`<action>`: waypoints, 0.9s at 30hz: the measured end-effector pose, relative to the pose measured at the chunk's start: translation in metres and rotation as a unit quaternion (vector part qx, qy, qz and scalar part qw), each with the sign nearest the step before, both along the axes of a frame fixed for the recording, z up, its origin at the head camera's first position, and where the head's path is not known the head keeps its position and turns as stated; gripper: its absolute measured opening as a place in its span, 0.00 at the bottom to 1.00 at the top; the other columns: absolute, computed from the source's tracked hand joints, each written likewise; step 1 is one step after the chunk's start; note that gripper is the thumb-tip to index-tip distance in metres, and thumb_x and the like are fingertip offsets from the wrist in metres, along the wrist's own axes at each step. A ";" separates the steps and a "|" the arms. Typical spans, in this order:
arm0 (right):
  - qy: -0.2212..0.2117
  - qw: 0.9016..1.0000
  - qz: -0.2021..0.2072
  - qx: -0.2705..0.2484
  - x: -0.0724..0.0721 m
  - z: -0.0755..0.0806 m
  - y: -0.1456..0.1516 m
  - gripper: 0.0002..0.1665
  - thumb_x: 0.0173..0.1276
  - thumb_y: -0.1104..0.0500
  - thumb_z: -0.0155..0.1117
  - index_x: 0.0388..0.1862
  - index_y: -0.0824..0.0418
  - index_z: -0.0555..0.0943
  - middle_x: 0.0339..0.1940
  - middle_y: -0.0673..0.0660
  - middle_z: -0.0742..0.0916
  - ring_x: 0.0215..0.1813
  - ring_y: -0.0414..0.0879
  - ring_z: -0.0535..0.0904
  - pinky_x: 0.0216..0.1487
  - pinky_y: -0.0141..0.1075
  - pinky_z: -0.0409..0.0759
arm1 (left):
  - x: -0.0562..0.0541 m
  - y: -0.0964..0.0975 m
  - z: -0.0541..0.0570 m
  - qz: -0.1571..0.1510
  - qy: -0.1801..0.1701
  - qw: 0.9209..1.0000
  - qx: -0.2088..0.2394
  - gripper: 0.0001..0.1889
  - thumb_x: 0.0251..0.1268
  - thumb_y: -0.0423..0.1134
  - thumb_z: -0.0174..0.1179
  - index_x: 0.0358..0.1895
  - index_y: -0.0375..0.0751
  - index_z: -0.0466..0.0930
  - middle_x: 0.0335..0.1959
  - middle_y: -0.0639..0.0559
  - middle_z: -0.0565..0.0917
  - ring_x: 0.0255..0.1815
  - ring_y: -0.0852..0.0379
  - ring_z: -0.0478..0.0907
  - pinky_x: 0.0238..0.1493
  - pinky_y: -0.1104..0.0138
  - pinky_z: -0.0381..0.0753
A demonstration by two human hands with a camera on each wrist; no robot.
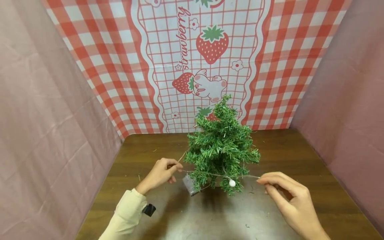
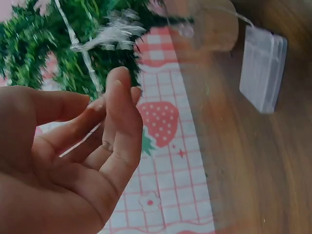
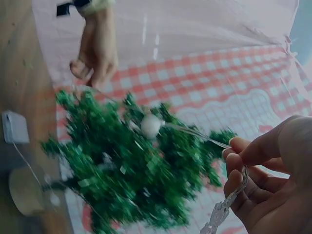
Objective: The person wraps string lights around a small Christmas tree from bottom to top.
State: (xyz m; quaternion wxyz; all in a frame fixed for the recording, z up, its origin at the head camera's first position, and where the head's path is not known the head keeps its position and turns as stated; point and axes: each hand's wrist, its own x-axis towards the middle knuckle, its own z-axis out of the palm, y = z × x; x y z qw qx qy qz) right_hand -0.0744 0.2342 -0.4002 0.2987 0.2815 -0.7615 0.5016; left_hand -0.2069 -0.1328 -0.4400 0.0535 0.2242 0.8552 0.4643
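A small artificial Christmas tree (image 1: 220,143) stands on the table, with a light string (image 1: 249,176) stretched across its lower front. One round white bulb (image 1: 232,183) hangs before the branches. At the left end, my left hand (image 1: 163,171) pinches the wire between thumb and fingers, beside the tree. My right hand (image 1: 289,196) pinches the string's other end, to the tree's right. Below those fingers in the right wrist view, a clear bumpy strand (image 3: 217,214) dangles. A translucent battery box (image 2: 263,68) lies by the tree's round wooden base (image 2: 214,24), joined to a thin wire.
The brown wooden table (image 1: 132,146) carries small scraps. Behind it hangs a red checked cloth (image 1: 102,33) with strawberries. Pink curtains (image 1: 36,116) flank both sides. A black strap end (image 1: 149,210) sticks out at the left sleeve.
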 end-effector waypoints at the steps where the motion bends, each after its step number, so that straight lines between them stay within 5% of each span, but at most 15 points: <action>1: 0.003 1.000 0.002 -0.009 0.000 0.001 0.004 0.24 0.53 0.90 0.57 0.43 0.71 0.84 0.42 0.62 0.86 0.40 0.40 0.82 0.38 0.24 0.80 | 0.003 0.001 0.001 -0.003 0.002 1.000 0.006 0.09 0.74 0.32 0.54 0.44 0.33 0.85 0.36 0.44 0.88 0.18 0.50 0.82 0.19 0.56 0.83; 7: 0.017 0.997 0.030 -0.068 0.002 0.008 0.025 0.17 0.58 0.88 0.55 0.43 0.80 0.81 0.43 0.67 0.86 0.40 0.42 0.81 0.40 0.25 0.80 | 0.014 0.007 0.005 -0.003 0.013 0.998 0.065 0.09 0.74 0.37 0.57 0.46 0.37 0.84 0.34 0.47 0.87 0.23 0.42 0.82 0.21 0.57 0.82; 10: 0.016 0.998 0.005 -0.067 0.004 0.010 0.031 0.16 0.58 0.88 0.55 0.42 0.81 0.81 0.42 0.66 0.86 0.37 0.42 0.80 0.32 0.25 0.77 | 0.016 0.009 0.004 -0.012 0.025 0.996 0.086 0.09 0.73 0.36 0.58 0.48 0.36 0.84 0.35 0.43 0.87 0.24 0.44 0.81 0.21 0.59 0.82; 15: 0.013 0.997 -0.059 -0.049 0.003 0.011 0.041 0.16 0.58 0.88 0.55 0.43 0.81 0.82 0.41 0.63 0.86 0.35 0.40 0.80 0.26 0.25 0.74 | 0.020 0.018 0.008 -0.026 0.058 0.994 0.085 0.08 0.73 0.37 0.60 0.47 0.39 0.85 0.37 0.44 0.87 0.28 0.56 0.82 0.22 0.65 0.82; 19: 0.013 0.995 -0.077 -0.055 0.002 0.011 0.051 0.16 0.58 0.88 0.54 0.43 0.82 0.81 0.42 0.62 0.86 0.36 0.40 0.80 0.32 0.23 0.77 | 0.023 0.028 0.013 -0.037 0.080 0.993 0.073 0.09 0.72 0.37 0.60 0.50 0.40 0.84 0.41 0.47 0.88 0.33 0.52 0.85 0.29 0.65 0.84; 27: 0.010 0.991 -0.132 -0.032 0.002 0.008 0.066 0.14 0.61 0.86 0.55 0.43 0.80 0.82 0.40 0.56 0.86 0.33 0.37 0.79 0.14 0.29 0.65 | 0.030 0.042 0.013 -0.039 0.085 0.995 0.042 0.15 0.73 0.37 0.59 0.58 0.39 0.79 0.42 0.48 0.86 0.36 0.50 0.84 0.37 0.66 0.84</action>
